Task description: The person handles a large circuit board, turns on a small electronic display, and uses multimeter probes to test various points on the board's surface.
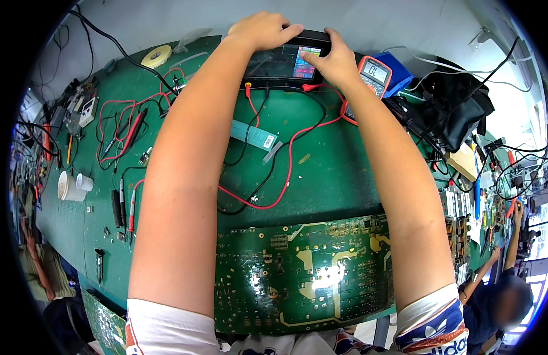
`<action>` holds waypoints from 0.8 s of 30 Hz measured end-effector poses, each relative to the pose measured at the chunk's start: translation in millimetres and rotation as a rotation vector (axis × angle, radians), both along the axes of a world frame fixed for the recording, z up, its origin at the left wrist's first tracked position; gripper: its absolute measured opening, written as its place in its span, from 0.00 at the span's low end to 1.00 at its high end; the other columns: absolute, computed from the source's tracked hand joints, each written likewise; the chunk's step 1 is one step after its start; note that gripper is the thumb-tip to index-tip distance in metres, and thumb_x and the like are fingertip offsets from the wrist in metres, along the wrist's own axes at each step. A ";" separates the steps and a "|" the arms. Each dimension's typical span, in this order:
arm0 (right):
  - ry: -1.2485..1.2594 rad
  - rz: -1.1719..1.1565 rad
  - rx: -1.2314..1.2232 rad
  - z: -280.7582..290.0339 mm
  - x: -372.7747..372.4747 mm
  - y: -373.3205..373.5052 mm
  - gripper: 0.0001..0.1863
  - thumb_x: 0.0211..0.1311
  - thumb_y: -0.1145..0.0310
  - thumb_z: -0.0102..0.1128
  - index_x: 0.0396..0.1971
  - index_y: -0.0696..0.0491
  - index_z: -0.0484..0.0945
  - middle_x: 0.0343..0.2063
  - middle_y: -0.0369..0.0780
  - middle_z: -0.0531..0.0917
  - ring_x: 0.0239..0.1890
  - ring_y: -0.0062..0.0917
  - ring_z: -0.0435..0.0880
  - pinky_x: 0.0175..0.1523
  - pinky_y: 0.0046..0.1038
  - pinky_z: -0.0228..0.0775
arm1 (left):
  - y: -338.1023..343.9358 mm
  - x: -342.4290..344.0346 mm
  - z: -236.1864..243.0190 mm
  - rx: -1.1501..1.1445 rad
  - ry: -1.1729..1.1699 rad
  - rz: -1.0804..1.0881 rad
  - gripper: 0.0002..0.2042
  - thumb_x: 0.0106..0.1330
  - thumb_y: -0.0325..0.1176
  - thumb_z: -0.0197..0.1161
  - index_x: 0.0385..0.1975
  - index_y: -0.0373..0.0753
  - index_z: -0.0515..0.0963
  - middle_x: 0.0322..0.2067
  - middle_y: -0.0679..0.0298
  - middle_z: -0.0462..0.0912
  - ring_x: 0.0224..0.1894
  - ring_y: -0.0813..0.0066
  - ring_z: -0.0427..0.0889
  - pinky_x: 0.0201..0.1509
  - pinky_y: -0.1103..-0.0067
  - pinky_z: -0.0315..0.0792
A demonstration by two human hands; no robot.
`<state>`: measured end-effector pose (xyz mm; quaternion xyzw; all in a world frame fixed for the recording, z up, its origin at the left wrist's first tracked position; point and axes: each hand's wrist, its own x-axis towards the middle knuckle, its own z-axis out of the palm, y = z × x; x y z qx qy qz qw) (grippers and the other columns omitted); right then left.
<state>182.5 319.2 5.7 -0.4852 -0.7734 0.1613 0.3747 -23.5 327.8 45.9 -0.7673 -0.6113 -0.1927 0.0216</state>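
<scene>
Both my arms reach far over the bench to a black touchscreen test instrument (268,66) at the back. My left hand (259,31) grips its top left part, thumb along the upper edge, the other fingers mostly hidden behind. My right hand (336,59) holds the right end, one finger over the top corner and the thumb at the lit, coloured screen panel. Red and black test leads plug into the instrument's lower front. Beside my right wrist leans a red multimeter (375,72) with its display lit. A large green circuit board (309,278) lies nearest my body, under my forearms.
Loose test probes (132,130) and cables lie on the left, near white cups (70,186) and a tape roll (156,56). A teal card box (253,135) lies mid-bench. At right are a black bag (457,106), tools and boards; another person (498,302) works there.
</scene>
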 end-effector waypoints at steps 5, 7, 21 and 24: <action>-0.143 0.074 0.042 3.6 13.3 7.6 0.52 0.43 0.59 0.79 0.68 0.60 0.59 0.53 0.56 0.79 0.55 0.45 0.81 0.61 0.36 0.73 | 0.2 0.6 0.2 0.014 -0.004 0.019 0.29 0.66 0.64 0.47 0.50 0.51 0.84 0.43 0.55 0.86 0.47 0.53 0.84 0.55 0.60 0.76; -0.183 0.080 0.087 3.2 13.6 9.4 0.52 0.42 0.65 0.78 0.68 0.60 0.58 0.50 0.58 0.81 0.52 0.47 0.83 0.58 0.37 0.75 | 1.2 0.8 -0.7 0.020 -0.006 0.022 0.29 0.66 0.64 0.47 0.50 0.51 0.84 0.44 0.55 0.86 0.48 0.53 0.84 0.55 0.60 0.76; -0.200 0.037 0.055 4.7 10.1 4.4 0.52 0.40 0.68 0.79 0.67 0.57 0.57 0.47 0.57 0.82 0.50 0.48 0.84 0.58 0.38 0.76 | 5.0 0.6 -0.3 0.019 0.008 0.023 0.29 0.66 0.64 0.47 0.50 0.51 0.84 0.44 0.55 0.86 0.48 0.54 0.85 0.55 0.60 0.76; -0.194 0.021 0.071 2.6 7.5 5.8 0.53 0.40 0.67 0.80 0.67 0.58 0.58 0.46 0.57 0.83 0.50 0.48 0.84 0.57 0.38 0.76 | 6.0 0.1 -1.5 0.026 0.002 0.033 0.29 0.66 0.64 0.47 0.50 0.52 0.84 0.44 0.55 0.86 0.47 0.53 0.85 0.55 0.60 0.76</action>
